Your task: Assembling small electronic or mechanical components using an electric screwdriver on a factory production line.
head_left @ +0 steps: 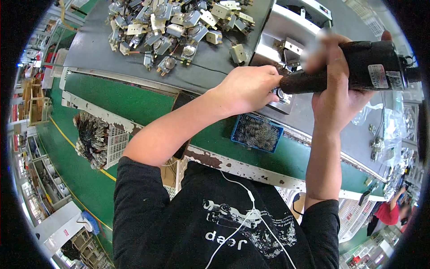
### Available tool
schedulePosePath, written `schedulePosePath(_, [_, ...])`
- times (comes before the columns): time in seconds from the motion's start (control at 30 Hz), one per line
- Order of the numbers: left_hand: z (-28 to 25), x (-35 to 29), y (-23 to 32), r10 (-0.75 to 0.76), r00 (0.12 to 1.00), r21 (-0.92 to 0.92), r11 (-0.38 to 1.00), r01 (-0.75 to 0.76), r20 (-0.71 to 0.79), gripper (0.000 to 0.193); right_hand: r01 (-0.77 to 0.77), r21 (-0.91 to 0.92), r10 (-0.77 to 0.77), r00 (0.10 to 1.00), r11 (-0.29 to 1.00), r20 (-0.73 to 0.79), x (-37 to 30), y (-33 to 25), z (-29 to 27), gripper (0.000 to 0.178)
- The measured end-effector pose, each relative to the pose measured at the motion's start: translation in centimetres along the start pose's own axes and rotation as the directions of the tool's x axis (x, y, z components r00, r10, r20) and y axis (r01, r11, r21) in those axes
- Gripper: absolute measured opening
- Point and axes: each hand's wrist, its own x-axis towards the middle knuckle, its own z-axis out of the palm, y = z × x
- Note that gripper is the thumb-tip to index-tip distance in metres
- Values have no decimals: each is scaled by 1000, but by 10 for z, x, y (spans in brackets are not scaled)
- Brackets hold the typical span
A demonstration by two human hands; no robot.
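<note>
My right hand (338,87) is wrapped round a thick black power screwdriver (363,62), held nearly level over the bench. Its narrow front end points left. There my left hand (251,89) is closed, fingertips touching or just beside that end. A small shiny round metal part (281,95) shows under the left fingers; whether they grip it is hidden. Both hands are over the near end of a shiny metal fixture (280,33). Part of the fixture behind the tool is blurred. One cream and metal part (238,53) lies just beyond my left hand.
Small metal parts with round caps (174,29) are heaped at the far left of the grey bench (92,47). A blue bin of springs (256,132) sits at the near edge. Clear plastic bags (394,130) lie at right. A crate (117,145) stands left; a person in red (387,214) is lower right.
</note>
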Motion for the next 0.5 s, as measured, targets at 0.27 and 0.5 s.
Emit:
schedulePosePath(0.27, [-1,0,1,-13,999,11,1000,13,34,39,-13,-59,17,998,998,61,1,-4,2,83])
schedulePosePath(0.5, [-6,1,6,-44,997,7,999,43,68,36,-14,-17,15,998,1000,59,1,-5,5,83])
